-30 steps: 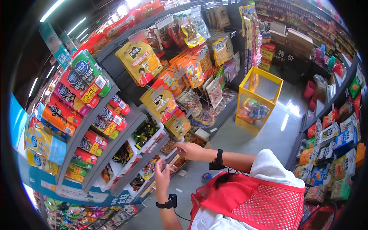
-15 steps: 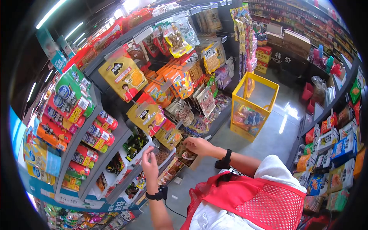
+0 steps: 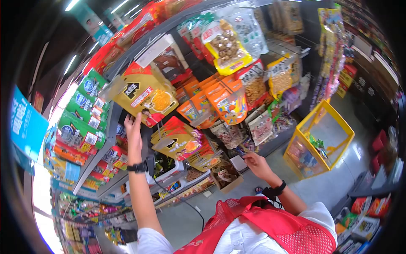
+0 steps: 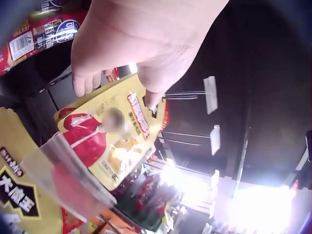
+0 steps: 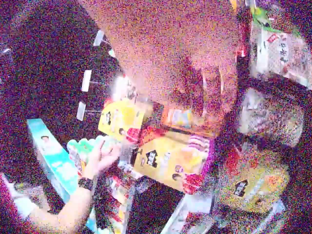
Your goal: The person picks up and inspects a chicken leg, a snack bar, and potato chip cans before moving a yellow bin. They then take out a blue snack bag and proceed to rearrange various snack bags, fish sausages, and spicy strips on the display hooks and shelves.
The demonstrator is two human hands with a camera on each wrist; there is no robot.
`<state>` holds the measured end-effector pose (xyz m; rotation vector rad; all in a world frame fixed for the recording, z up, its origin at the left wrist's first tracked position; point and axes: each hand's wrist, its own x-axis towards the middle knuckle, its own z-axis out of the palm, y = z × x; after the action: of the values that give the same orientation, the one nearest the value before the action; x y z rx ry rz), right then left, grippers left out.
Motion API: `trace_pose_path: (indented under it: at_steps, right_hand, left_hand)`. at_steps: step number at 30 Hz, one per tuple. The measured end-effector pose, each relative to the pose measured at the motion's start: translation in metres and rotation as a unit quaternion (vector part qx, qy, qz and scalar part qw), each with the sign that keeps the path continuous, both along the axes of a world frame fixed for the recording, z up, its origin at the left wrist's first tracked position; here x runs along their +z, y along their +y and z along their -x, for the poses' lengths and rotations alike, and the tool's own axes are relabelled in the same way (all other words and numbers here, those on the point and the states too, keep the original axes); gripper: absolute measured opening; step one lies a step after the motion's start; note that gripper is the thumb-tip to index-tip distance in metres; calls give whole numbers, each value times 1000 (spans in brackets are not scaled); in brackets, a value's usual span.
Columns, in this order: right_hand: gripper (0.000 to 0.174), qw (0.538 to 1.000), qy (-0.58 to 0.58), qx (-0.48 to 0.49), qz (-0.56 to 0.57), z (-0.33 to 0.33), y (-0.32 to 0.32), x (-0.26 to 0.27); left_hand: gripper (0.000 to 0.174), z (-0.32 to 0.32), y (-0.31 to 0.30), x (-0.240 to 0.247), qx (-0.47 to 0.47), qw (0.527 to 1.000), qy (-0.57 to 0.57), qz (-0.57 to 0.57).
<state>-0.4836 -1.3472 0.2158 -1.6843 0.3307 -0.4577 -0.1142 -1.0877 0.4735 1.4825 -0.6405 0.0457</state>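
Note:
My left hand (image 3: 134, 137) is raised to the lower left edge of a gold snack bag (image 3: 139, 91) hanging on the rack. In the left wrist view the thumb lies over the front of this bag (image 4: 105, 131), and the other fingers go behind its edge, pinching it. A second stack of gold snack bags (image 3: 179, 142) hangs just below. My right hand (image 3: 261, 168) is held lower and to the right, its fingers loosely bent with nothing in them. Nearest to it are clear packs of snacks (image 3: 228, 134) on the lower hooks. The right wrist view is very grainy.
Green snack cans (image 3: 80, 129) stand on the shelf left of the rack. Orange bags (image 3: 228, 101) and nut bags (image 3: 226, 44) hang right of the gold ones. A yellow-framed bin (image 3: 296, 146) with packets stands on the floor at right. An open cardboard box (image 3: 228, 180) sits low under the rack.
My left hand has risen to the upper gold bag and taken hold of its edge. The right hand stays low, loosely bent. The view has turned left and come nearer to the rack.

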Motion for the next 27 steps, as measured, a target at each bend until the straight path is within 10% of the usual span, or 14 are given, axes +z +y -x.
trace_pose_path:
  at_steps: [10, 27]
  right_hand:
    - [16, 998, -5, 60, 5, -32, -30, 26]
    - [19, 994, -17, 84, 74, -88, -8, 71]
  left_hand:
    - [31, -20, -27, 8, -52, 997, 32, -47]
    - [48, -43, -26, 16, -183, 981, 32, 57]
